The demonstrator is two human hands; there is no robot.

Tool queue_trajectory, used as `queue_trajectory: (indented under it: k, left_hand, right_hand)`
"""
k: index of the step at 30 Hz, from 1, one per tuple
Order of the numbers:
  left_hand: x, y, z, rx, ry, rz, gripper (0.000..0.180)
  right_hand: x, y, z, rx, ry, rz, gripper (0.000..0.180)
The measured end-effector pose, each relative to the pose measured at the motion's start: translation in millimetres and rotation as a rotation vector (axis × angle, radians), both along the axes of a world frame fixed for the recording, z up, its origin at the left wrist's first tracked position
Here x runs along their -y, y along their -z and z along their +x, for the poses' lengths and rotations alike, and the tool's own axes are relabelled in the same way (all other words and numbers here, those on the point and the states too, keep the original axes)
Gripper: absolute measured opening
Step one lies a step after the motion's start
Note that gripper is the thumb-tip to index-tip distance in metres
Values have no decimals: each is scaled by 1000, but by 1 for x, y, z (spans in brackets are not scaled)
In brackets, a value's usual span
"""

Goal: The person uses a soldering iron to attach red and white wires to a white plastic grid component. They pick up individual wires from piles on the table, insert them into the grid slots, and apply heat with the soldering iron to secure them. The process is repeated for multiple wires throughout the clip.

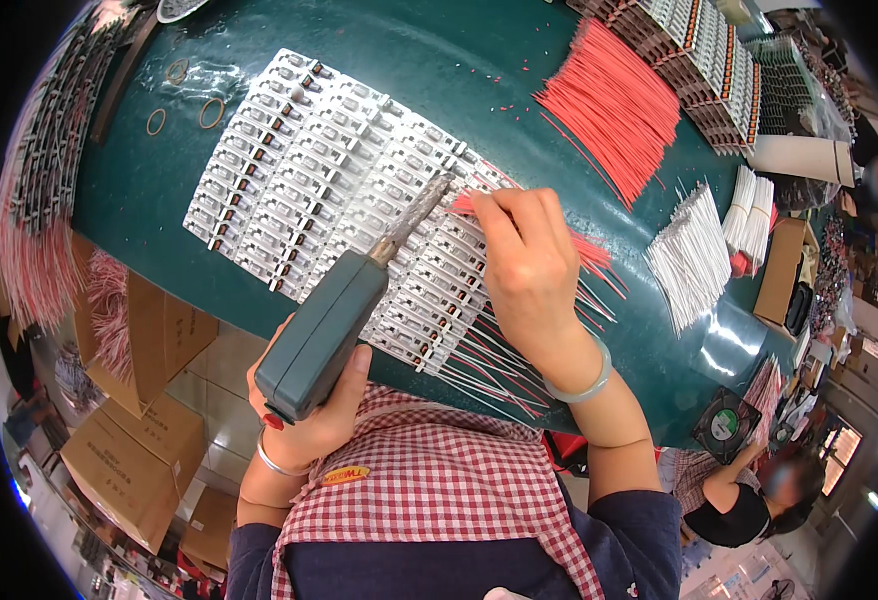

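Red-and-white checked apron (429, 470) is filling the bottom of the view. Left hand (304, 415) is gripping a grey-green block-handled soldering iron (334, 320), fist wrapped round the handle, tip resting on the sheet of small white plastic switch parts (329, 185) laid across the green table (479, 70). Right hand (529, 265) is pinching thin red wires (584, 250) against the sheet's right edge, just beside the tip. Looks like soldering leads row by row (loose red wire bundle (614, 100) lying well apart). Next move likely needs the wire end seated on its terminal before heat.
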State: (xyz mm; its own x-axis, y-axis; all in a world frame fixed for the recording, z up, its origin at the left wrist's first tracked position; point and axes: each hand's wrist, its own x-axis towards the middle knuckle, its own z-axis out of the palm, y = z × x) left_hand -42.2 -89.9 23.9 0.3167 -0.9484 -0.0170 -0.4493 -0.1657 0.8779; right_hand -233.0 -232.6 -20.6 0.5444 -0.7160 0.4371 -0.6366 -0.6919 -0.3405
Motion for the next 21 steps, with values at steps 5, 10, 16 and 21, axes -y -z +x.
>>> queue_trajectory:
  k: [5,10,16,21]
  left_hand:
    - [-6,6,3,17,15,-21,24]
    - [-1,0,0,-23,22,-21,22]
    - [1,1,1,7,76,-35,21]
    - [-1,3,0,-38,63,-9,24]
  right_hand:
    - [-9,-3,1,28,-16,23,34]
    - [-10,-1,0,24,-26,27,35]
    - [-11,-5,2,-25,-3,60,35]
    - [-11,-4,3,-39,-6,50,34]
